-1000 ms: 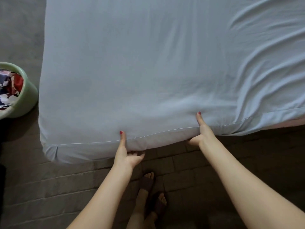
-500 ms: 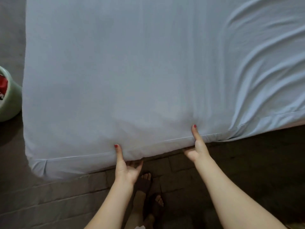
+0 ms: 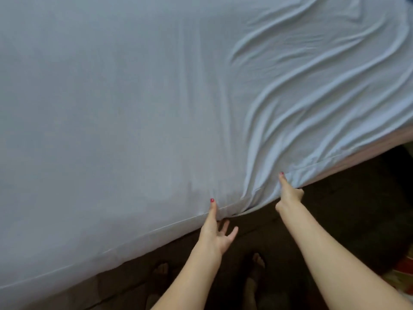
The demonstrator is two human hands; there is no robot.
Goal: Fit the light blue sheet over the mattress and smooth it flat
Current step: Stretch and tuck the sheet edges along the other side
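Head view: the light blue sheet (image 3: pixel 134 108) covers the mattress (image 3: pixel 377 153), smooth at left, rippled at right. Your left hand (image 3: pixel 214 231) and right hand (image 3: pixel 289 195), slightly apart, each pinch the sheet's near hem, thumbs on top.

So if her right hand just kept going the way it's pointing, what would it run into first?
The right hand points up across the bed, so it would most likely meet the wrinkled part of the light blue sheet right ahead.
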